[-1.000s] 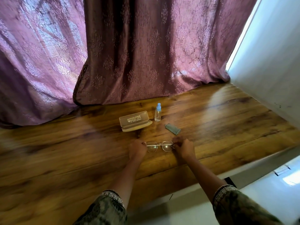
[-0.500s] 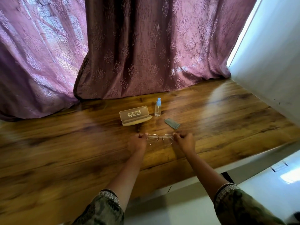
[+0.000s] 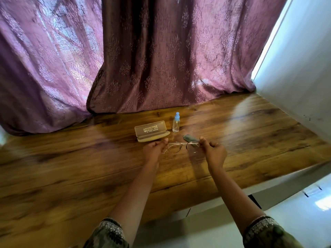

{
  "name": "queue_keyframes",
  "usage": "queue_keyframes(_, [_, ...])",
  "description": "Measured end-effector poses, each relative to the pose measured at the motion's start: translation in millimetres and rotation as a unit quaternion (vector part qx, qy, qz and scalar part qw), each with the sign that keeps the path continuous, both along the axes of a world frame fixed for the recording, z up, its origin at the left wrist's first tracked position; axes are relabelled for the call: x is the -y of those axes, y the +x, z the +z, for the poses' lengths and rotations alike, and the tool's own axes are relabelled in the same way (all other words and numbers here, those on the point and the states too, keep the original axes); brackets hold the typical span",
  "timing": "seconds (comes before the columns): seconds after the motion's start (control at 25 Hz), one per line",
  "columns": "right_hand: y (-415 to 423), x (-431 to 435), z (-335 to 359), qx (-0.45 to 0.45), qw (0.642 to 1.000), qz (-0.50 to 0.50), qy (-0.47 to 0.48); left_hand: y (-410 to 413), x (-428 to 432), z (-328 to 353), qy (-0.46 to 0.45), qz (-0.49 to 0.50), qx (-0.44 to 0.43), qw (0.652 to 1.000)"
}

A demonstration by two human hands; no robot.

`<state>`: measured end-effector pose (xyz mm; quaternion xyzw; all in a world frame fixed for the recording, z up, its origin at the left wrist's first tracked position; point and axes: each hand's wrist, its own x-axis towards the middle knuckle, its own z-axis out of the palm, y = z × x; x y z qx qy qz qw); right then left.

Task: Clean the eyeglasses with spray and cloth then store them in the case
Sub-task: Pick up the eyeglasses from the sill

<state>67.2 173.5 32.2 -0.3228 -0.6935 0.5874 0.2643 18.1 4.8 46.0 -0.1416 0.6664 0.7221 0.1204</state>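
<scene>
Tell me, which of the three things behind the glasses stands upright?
The spray bottle, clear with a blue cap. The case left of it lies open; the grey cloth lies flat.

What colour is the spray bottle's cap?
Light blue, on a clear spray bottle; it shows in the head view.

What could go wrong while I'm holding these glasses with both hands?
Left hand and right hand both pinch the thin eyeglasses at their ends; twisting might bend the frame. Freeing a hand for the spray bottle leaves a one-sided hold, so they could drop. The upright bottle could tip if bumped.
</scene>
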Motion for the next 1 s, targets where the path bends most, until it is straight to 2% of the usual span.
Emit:
queue_keyframes(0.16, [-2,-3,3,-0.037,0.998,0.004,-0.052,-3,1,8,-0.007,-0.007,-0.023,1.0])
queue_keyframes(0.36, [1,-8,13,-0.103,0.986,0.063,-0.118,-10,7,20,0.01,-0.039,-0.015,0.999])
queue_keyframes(0.44, [2,-9,16,-0.104,0.986,0.076,-0.11,-11,7,22,-0.013,-0.044,-0.012,0.999])
queue_keyframes(0.56, [0,-5,16,-0.081,0.992,0.07,-0.066,-9,4,27,-0.111,-0.048,-0.052,0.991])
queue_keyframes(0.72, [-1,2,14,-0.045,0.998,0.035,0.0,-5,1,32,-0.252,-0.074,-0.18,0.948])
queue_keyframes(0.88, [3,6,18,-0.039,0.999,0.024,0.02,0,2,30,-0.322,-0.081,-0.268,0.904])
queue_keyframes(1.0, [2,7,18,-0.031,0.999,0.02,0.02,3,-1,30,-0.359,-0.033,-0.324,0.875])
